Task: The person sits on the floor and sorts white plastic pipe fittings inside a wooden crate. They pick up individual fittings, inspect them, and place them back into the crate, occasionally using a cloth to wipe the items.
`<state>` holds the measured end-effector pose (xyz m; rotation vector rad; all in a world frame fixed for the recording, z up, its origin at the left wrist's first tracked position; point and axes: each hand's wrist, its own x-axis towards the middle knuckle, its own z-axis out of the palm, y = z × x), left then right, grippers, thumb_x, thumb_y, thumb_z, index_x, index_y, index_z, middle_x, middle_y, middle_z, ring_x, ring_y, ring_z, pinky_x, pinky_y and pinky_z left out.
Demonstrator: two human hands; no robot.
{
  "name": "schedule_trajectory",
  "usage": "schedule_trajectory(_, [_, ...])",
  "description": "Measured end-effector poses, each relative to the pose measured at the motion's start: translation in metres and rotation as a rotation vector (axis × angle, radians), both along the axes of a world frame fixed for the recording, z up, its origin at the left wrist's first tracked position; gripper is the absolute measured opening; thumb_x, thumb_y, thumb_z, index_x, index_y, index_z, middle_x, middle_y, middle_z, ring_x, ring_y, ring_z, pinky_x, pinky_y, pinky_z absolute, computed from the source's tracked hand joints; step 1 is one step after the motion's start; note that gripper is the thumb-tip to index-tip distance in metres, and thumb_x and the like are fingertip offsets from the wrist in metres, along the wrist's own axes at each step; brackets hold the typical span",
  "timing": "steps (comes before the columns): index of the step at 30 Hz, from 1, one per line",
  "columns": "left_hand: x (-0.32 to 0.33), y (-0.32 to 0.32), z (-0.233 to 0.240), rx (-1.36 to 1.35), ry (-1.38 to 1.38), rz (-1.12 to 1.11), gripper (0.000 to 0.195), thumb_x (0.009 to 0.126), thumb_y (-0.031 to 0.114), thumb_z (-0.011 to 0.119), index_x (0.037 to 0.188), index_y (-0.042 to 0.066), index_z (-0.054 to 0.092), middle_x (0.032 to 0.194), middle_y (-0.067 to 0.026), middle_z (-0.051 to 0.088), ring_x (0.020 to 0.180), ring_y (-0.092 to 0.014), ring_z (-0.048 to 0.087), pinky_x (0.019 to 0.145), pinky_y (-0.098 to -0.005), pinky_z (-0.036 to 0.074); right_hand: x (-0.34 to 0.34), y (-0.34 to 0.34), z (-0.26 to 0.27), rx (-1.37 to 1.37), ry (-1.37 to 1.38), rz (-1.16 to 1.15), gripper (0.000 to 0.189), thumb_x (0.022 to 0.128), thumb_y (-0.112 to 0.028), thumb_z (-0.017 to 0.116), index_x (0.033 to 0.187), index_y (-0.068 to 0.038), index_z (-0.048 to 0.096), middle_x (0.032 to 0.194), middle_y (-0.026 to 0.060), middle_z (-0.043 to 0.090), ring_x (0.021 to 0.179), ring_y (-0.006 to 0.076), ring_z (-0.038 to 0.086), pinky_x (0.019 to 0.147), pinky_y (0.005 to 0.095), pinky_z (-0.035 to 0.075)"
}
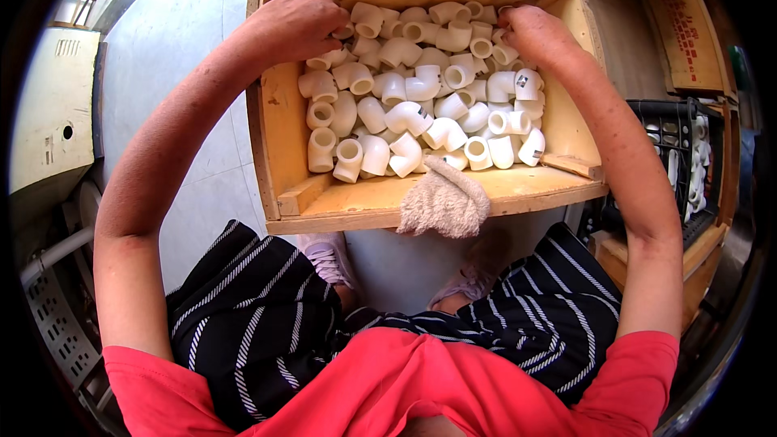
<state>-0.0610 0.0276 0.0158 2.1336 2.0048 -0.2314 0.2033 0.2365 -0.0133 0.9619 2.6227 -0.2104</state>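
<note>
A wooden box stands before me, filled with many white plastic pipe elbows. Some of the elbows bear small dark printed labels. My left hand reaches over the box's left wall, fingers curled around an elbow at the back left of the pile. At the back right, my right hand has its fingertips down among the fittings. The fingers hide whether either hand grips a piece. A beige terry cloth hangs over the box's near edge, beside the nearest elbows.
To the right, a black plastic crate holds more white fittings, with a wooden box bearing red writing beyond it. A cream metal cabinet and a perforated metal plate are on the left. My shoes rest below the box.
</note>
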Motion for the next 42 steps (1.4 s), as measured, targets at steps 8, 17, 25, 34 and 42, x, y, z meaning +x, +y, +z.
schedule_trajectory(8, [-0.001, 0.000, -0.001, -0.023, 0.017, -0.006, 0.018, 0.083, 0.020, 0.069, 0.092, 0.005, 0.071, 0.091, -0.0139, 0.070, 0.092, -0.032, 0.068, 0.082, -0.0450, 0.054, -0.008, -0.023, -0.023, 0.077, 0.321, 0.226, 0.029, 0.091, -0.027, 0.061, 0.117, -0.017, 0.070, 0.112, 0.0058, 0.067, 0.110, 0.0279, 0.062, 0.092, 0.0410, 0.052])
schedule_trajectory(17, [-0.001, -0.001, -0.003, -0.014, 0.051, -0.018, 0.020, 0.084, 0.020, 0.073, 0.098, 0.006, 0.070, 0.089, -0.0123, 0.069, 0.090, -0.030, 0.068, 0.082, -0.0439, 0.053, -0.006, -0.039, -0.018, -0.041, 0.371, 0.252, 0.014, 0.089, -0.023, 0.067, 0.100, -0.016, 0.070, 0.106, 0.0041, 0.066, 0.103, 0.0277, 0.062, 0.085, 0.0400, 0.053])
schedule_trajectory(25, [0.000, -0.002, 0.000, -0.014, 0.043, -0.026, 0.020, 0.085, 0.021, 0.073, 0.098, 0.006, 0.070, 0.092, -0.0125, 0.070, 0.093, -0.029, 0.068, 0.083, -0.0438, 0.053, -0.018, -0.053, -0.026, 0.012, 0.421, 0.263, 0.014, 0.087, -0.016, 0.066, 0.099, -0.009, 0.069, 0.112, 0.0092, 0.064, 0.102, 0.0301, 0.065, 0.086, 0.0436, 0.055])
schedule_trajectory(34, [0.002, -0.002, 0.000, -0.048, 0.063, 0.001, 0.021, 0.086, 0.022, 0.074, 0.099, 0.006, 0.071, 0.093, -0.0119, 0.070, 0.094, -0.029, 0.068, 0.084, -0.0436, 0.053, -0.031, -0.064, -0.023, 0.167, 0.223, 0.398, 0.018, 0.082, -0.005, 0.063, 0.100, -0.003, 0.063, 0.108, 0.0148, 0.060, 0.100, 0.0341, 0.064, 0.083, 0.0438, 0.056])
schedule_trajectory(42, [0.002, -0.001, -0.001, -0.065, 0.095, -0.009, 0.021, 0.084, 0.022, 0.074, 0.099, 0.007, 0.071, 0.094, -0.0118, 0.069, 0.096, -0.029, 0.068, 0.085, -0.0436, 0.053, -0.037, -0.057, -0.032, 0.133, 0.300, 0.433, 0.015, 0.082, -0.005, 0.062, 0.097, -0.003, 0.063, 0.106, 0.0154, 0.060, 0.097, 0.0347, 0.065, 0.081, 0.0447, 0.056])
